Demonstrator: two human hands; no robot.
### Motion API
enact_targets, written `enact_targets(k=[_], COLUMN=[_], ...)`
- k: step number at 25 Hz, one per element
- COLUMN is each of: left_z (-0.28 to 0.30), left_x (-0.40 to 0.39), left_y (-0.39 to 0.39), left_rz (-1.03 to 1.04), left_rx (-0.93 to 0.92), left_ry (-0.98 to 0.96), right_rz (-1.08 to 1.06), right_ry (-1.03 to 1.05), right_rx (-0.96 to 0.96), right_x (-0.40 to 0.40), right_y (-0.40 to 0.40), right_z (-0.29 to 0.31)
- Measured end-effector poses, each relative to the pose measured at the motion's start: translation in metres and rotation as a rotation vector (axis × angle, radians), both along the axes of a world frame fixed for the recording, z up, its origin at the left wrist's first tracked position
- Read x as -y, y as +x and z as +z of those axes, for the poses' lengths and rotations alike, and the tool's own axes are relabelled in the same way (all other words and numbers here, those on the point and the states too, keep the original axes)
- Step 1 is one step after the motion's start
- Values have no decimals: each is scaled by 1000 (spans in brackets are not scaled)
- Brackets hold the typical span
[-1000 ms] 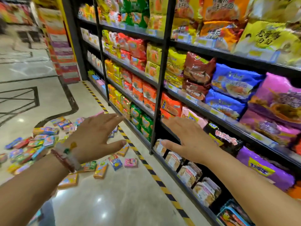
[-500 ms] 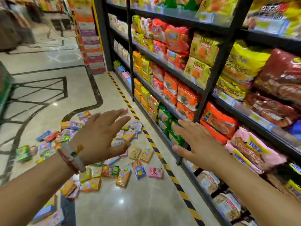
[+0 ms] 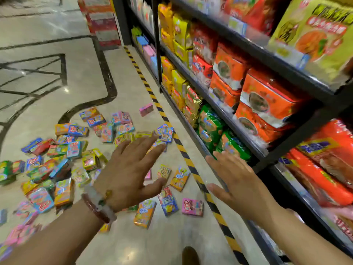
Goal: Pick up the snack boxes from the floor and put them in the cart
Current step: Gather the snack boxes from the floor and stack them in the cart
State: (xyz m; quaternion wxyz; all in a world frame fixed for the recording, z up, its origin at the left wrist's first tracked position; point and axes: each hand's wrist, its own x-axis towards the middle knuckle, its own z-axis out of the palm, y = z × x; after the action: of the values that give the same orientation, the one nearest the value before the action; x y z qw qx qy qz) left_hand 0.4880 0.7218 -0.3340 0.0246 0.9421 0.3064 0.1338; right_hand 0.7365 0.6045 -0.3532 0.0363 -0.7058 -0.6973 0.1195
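reaching out over a floor littered with snack boxes

snack boxes (image 3: 76, 150) lie scattered on the floor (image 3: 133, 243); the left hand (image 3: 131, 175) hovers above them, fingers straight, holding nothing; the right hand (image 3: 242, 186) is likewise spread and bare, beside the shelves (image 3: 254, 48) of packets.
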Motion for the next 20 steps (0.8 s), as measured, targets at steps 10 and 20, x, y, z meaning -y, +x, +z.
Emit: enact_targets(k=[10, 20], left_z=[-519, -694], left_x=[-92, -97], left_y=[22, 85], left_rz=[-33, -486], left_rx=[-332, -888], left_ry=[-198, -292], right_rz=[-23, 58], right_ry=[-331, -553], right_rx=[-144, 100], right_x=[-85, -92], right_y=[38, 48], right_z=[-504, -675])
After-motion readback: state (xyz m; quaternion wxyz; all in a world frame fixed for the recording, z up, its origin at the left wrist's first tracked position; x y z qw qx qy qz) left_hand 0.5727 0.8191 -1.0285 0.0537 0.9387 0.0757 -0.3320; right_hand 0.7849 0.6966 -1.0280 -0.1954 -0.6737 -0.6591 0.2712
